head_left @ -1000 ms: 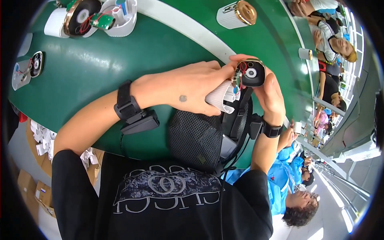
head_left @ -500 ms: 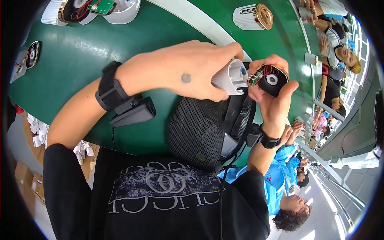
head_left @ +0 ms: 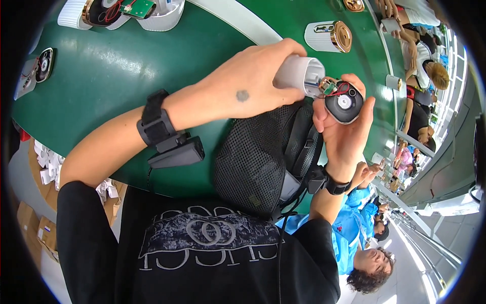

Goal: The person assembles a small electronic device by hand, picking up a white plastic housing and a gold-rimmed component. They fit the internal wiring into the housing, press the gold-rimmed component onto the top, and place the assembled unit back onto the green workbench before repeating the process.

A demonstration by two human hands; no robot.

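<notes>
My left hand (head_left: 253, 76) is closed around a white ribbed cylindrical housing (head_left: 295, 72), tilted so that its open end faces right. Cupped in the fingers of my right hand (head_left: 340, 139) is a black speaker cap (head_left: 348, 107) with a pale round centre. Red wires loop from that cap to a small green circuit board (head_left: 329, 88), which sits right at the mouth of the housing. Whether the board is inside the rim or just in front of it, I cannot tell. Both wrists wear black straps with devices.
A black mesh bag (head_left: 250, 162) lies on the green table (head_left: 121, 86) below my hands. Beyond a white divider (head_left: 238, 20) stands a white and gold cylinder (head_left: 328, 37). More opened units (head_left: 164, 17) sit at the far left. A person in blue (head_left: 347, 223) works at my right.
My left hand has turned the housing, so its opening now points at the circuit board. Both hands have shifted slightly, and the speaker cap now faces me more.
</notes>
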